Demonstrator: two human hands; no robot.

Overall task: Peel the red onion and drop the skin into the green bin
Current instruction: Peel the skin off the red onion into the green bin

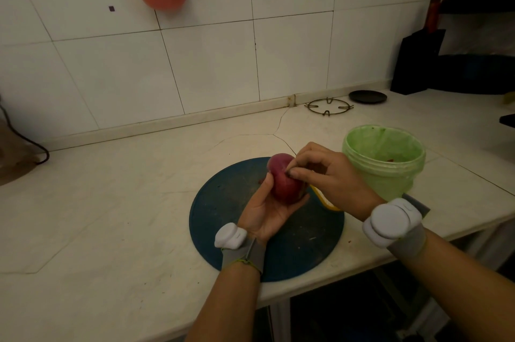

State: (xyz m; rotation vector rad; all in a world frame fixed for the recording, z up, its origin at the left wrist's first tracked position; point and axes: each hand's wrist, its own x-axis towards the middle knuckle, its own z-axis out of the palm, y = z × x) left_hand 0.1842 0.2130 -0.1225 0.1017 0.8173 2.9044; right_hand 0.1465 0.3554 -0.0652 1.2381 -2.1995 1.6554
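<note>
- My left hand [264, 209] cradles the red onion [284, 178] above the blue board [223, 216], fingers curled round it.
- My right hand [326, 174] fingers pinch at its top.
- The green bin [390, 174] stands just right, on the counter [111, 202].

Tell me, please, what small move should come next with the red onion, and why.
Probably peel the pinched skin away from the round red onion: the left hand cradles it over the round dark blue cutting board, the right hand pinches at its top, and the open green plastic bin stands beside that hand.
</note>
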